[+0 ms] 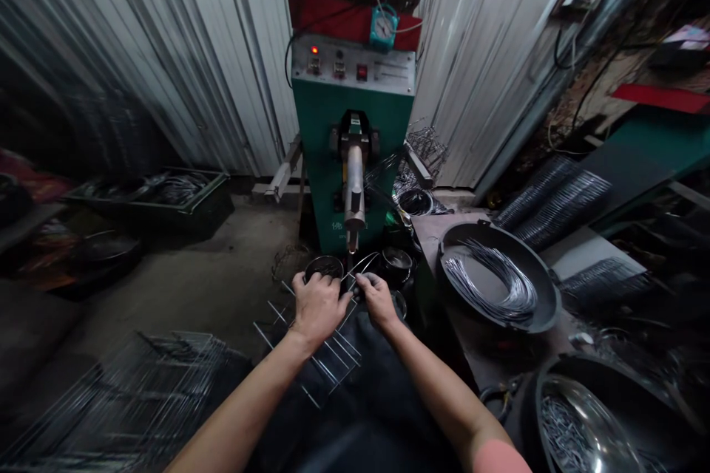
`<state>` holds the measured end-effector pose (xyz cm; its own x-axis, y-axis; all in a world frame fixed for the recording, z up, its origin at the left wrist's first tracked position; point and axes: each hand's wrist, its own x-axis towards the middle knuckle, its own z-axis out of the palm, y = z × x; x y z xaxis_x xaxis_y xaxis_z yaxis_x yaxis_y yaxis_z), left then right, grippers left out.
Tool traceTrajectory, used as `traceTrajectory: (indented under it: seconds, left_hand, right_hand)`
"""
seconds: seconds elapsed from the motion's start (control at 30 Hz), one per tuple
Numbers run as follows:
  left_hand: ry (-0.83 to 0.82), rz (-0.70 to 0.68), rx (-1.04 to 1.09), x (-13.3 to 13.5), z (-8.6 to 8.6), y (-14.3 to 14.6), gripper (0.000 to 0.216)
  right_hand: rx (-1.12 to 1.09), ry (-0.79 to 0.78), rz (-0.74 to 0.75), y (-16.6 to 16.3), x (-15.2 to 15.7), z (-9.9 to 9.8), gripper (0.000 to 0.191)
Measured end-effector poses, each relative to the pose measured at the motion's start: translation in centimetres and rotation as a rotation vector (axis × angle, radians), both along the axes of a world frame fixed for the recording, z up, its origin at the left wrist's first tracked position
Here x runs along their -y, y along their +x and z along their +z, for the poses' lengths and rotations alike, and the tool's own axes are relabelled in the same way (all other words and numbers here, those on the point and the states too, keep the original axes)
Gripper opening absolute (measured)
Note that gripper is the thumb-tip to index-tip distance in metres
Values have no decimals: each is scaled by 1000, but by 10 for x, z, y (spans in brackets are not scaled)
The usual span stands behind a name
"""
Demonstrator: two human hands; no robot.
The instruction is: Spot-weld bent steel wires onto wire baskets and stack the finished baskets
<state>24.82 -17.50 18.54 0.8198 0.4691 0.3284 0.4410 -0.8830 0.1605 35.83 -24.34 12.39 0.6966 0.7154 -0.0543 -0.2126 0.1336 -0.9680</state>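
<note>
My left hand (318,308) is closed over the upper edge of a wire rack (339,358) made of crossed metal rods. The rack hangs tilted beneath that hand, above a dark apron (377,399). Thumb and fingers of my right hand (378,301) pinch a thin bent wire (366,263) at the rack's upper end. Both hands are close together, just below the metal electrode tip (353,240) of a green welding machine (319,155). My fingers hide the exact contact between wire and rack.
At right, a round black pan (447,277) holds a coil of wires (518,288). Nearer, a steel bowl (610,414) contains small metal pieces. Stacked wire racks (160,377) lie at lower left. A green bin (205,211) of metal parts stands behind them.
</note>
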Motion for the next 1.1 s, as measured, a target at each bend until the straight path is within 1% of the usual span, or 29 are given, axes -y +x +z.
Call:
traceTrajectory:
  seconds: [0.23, 0.5, 0.63, 0.87, 0.93, 1.0, 1.03, 1.1]
  left_hand:
    - [-4, -21, -39, -11, 0, 13, 28]
    - [-11, -45, -68, -29, 5, 32, 25]
    - [-24, -31, -120, -36, 9, 41, 22]
    - [-58, -25, -209, -42, 19, 50, 26]
    - [-68, -18, -223, -42, 21, 50, 26]
    - [-68, -5, -240, -40, 22, 50, 27]
    - [-63, 4, -245, -39, 22, 49, 28]
    - [-49, 22, -242, -37, 22, 47, 29]
  right_hand:
    - [-11, 9, -39, 8, -9, 1, 34]
    - [-66, -13, -80, 22, -25, 7, 36]
    - [-84, -16, -89, 27, -30, 9, 35]
    - [-107, -5, -86, 34, -39, 8, 36]
    - [-125, -26, -74, 35, -35, 7, 37]
    - [-101, -45, -32, 31, -23, 7, 36]
    - [-68, -56, 9, 26, -13, 7, 36]
    - [38, -83, 142, 11, 8, 5, 32]
